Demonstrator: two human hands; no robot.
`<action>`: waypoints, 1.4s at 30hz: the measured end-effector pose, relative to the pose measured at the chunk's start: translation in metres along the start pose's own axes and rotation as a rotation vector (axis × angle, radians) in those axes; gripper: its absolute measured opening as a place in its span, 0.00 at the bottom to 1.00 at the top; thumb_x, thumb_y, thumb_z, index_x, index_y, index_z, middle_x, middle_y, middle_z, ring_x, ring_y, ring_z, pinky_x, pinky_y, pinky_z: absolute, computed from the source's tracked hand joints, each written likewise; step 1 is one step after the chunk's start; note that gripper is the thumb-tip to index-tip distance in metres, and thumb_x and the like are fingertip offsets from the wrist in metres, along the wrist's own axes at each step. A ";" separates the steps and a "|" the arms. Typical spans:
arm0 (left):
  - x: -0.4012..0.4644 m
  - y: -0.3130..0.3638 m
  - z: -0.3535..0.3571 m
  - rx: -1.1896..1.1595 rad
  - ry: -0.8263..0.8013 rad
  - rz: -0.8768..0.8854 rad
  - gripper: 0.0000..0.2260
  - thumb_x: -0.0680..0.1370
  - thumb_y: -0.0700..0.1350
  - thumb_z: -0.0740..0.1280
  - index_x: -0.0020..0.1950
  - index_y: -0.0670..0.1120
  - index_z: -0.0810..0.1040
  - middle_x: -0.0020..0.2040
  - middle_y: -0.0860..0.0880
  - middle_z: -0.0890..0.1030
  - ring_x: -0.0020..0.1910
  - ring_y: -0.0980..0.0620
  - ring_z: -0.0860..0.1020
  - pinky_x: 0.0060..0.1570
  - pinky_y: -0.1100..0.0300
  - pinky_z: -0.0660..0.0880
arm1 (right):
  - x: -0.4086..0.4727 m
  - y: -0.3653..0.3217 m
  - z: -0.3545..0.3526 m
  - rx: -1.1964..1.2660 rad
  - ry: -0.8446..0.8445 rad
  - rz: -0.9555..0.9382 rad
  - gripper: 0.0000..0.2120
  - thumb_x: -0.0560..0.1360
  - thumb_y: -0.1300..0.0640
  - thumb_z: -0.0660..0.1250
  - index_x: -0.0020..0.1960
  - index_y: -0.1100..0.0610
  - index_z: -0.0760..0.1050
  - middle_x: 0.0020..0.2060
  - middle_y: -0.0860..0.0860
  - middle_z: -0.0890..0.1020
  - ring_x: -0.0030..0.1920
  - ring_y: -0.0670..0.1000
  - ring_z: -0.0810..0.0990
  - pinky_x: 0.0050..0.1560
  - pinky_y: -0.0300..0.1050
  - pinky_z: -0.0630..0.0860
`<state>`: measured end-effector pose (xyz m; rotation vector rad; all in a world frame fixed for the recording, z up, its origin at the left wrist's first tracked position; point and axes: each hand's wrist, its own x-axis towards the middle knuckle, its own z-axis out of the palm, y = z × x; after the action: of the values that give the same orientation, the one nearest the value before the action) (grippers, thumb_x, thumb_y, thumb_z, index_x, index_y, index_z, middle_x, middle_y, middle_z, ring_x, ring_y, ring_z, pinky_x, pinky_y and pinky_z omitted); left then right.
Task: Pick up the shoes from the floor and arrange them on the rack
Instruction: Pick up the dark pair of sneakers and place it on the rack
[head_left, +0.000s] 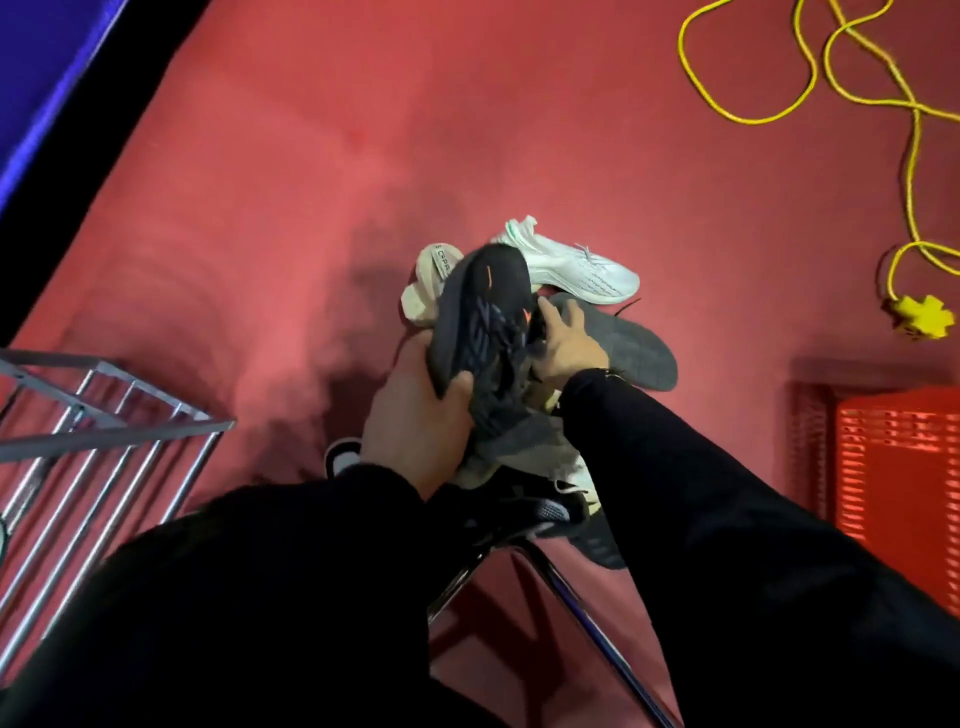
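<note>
My left hand (415, 415) grips a black sneaker (485, 317) with an orange mark, lifted above a pile of shoes on the red carpet. My right hand (563, 345) reaches into the pile beside it, fingers curled at the opening of a dark grey shoe (631, 345) lying sole up; whether it grips the shoe is unclear. A white sneaker (576, 267) lies behind them, and a beige shoe (428, 283) lies to its left. More dark shoes (550, 506) sit under my arms. The metal shoe rack (104, 431) stands at the left.
A yellow extension cord (911, 171) loops over the carpet at the upper right, ending in a yellow socket block (917, 317). A red slatted crate (898, 473) stands at the right. A chrome chair leg (587, 613) runs below the shoes. A dark wall edges the upper left.
</note>
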<state>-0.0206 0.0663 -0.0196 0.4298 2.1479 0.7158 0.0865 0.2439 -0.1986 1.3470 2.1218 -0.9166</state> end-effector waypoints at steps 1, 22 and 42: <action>0.001 -0.003 -0.001 -0.013 0.000 -0.028 0.20 0.74 0.53 0.63 0.66 0.54 0.71 0.58 0.48 0.82 0.58 0.44 0.80 0.59 0.48 0.76 | 0.013 -0.003 0.001 -0.108 -0.019 -0.013 0.40 0.72 0.46 0.69 0.79 0.40 0.56 0.82 0.54 0.53 0.61 0.62 0.81 0.58 0.54 0.78; -0.002 -0.007 0.003 -0.021 0.007 -0.131 0.19 0.81 0.50 0.62 0.71 0.58 0.64 0.60 0.52 0.80 0.60 0.48 0.78 0.46 0.64 0.63 | 0.027 0.060 0.014 -0.577 0.063 0.165 0.31 0.78 0.55 0.67 0.77 0.43 0.59 0.72 0.59 0.63 0.62 0.65 0.77 0.52 0.56 0.77; 0.009 0.026 0.046 -0.055 0.048 -0.154 0.20 0.76 0.53 0.64 0.65 0.45 0.76 0.60 0.44 0.82 0.60 0.44 0.80 0.64 0.48 0.74 | -0.116 0.072 -0.059 0.175 0.670 -0.114 0.40 0.69 0.50 0.73 0.77 0.56 0.63 0.65 0.60 0.67 0.55 0.56 0.75 0.47 0.44 0.76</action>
<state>0.0116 0.1073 -0.0324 0.2167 2.1733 0.7020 0.1979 0.2392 -0.1007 1.8311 2.6781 -0.7756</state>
